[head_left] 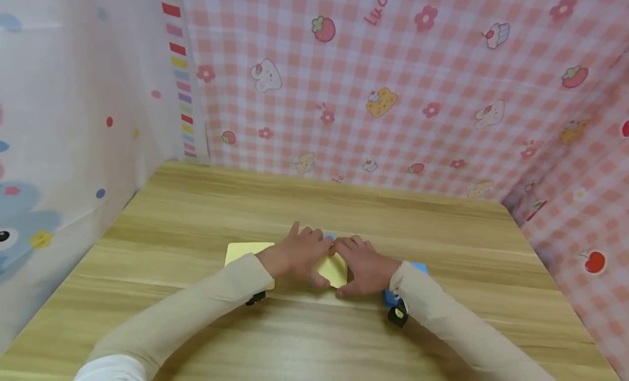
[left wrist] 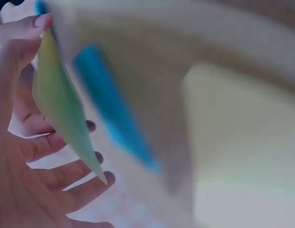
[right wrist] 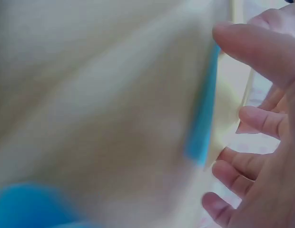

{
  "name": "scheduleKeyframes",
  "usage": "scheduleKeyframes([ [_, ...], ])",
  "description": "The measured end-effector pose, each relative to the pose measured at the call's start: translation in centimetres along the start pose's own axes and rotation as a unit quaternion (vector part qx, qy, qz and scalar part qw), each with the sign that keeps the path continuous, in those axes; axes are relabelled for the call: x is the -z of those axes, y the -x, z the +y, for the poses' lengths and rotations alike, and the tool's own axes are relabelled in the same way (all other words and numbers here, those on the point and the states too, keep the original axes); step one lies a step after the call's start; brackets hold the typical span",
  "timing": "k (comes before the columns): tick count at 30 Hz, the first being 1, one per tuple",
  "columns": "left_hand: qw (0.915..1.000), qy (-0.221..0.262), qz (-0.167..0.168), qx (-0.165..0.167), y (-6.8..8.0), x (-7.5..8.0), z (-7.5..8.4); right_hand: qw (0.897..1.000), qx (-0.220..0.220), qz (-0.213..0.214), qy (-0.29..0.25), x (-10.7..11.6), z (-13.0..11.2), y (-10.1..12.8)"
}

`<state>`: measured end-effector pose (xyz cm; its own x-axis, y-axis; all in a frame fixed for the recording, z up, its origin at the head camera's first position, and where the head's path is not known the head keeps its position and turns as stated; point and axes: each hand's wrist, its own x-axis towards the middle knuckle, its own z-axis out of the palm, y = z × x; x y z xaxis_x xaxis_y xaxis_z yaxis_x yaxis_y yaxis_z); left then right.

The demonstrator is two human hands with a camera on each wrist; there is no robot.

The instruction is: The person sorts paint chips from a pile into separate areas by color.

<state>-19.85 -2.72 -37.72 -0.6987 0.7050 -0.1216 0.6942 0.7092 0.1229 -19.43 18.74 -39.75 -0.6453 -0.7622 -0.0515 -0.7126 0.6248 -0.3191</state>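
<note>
In the head view, both hands met near the middle of the wooden table [head_left: 196, 217], the left hand [head_left: 295, 255] and right hand [head_left: 363, 266] together pinching a yellow paper sheet [head_left: 333, 269]. A second yellow sheet [head_left: 243, 251] lay flat just left of them; a blue sheet [head_left: 417, 267] showed under the right wrist. In the left wrist view, the thumb and curled fingers [left wrist: 57, 142] gripped the yellow sheet's [left wrist: 62, 109] raised edge. In the right wrist view, the fingers [right wrist: 254, 118] curled round that sheet's edge. Judged from this, a fold was begun, not yet creased flat.
</note>
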Motion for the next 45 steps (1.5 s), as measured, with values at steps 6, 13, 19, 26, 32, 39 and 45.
scheduleKeyframes([
  [6,0.9980,0.033,0.045,-0.031,3.7,4.6,-3.6,0.998,0.036,0.042,-0.019,3.9,-2.1,-2.7],
  [13,0.9895,0.106,0.083,-0.053,9.0,2.0,-8.4,0.997,0.080,-0.001,0.006,2.3,-4.1,-7.1],
  [19,0.9883,0.144,0.036,-0.033,9.6,-3.2,-8.7,0.995,0.052,-0.079,0.023,-1.9,-3.7,-7.3],
  [26,0.9905,0.134,0.027,-0.018,8.8,-0.4,-7.4,0.998,0.049,-0.039,-0.002,1.0,-2.9,-5.2],
  [32,0.9925,0.113,0.031,-0.038,5.5,4.6,-4.4,1.000,0.017,0.009,0.000,5.8,-0.4,-0.6],
  [39,0.9957,0.044,-0.066,0.047,2.6,2.4,-1.4,0.998,-0.018,-0.059,0.016,4.0,1.7,-0.3],
  [45,0.9937,-0.071,-0.059,0.063,0.9,-1.1,0.2,0.992,-0.024,-0.113,0.040,1.6,1.7,-2.5],
])
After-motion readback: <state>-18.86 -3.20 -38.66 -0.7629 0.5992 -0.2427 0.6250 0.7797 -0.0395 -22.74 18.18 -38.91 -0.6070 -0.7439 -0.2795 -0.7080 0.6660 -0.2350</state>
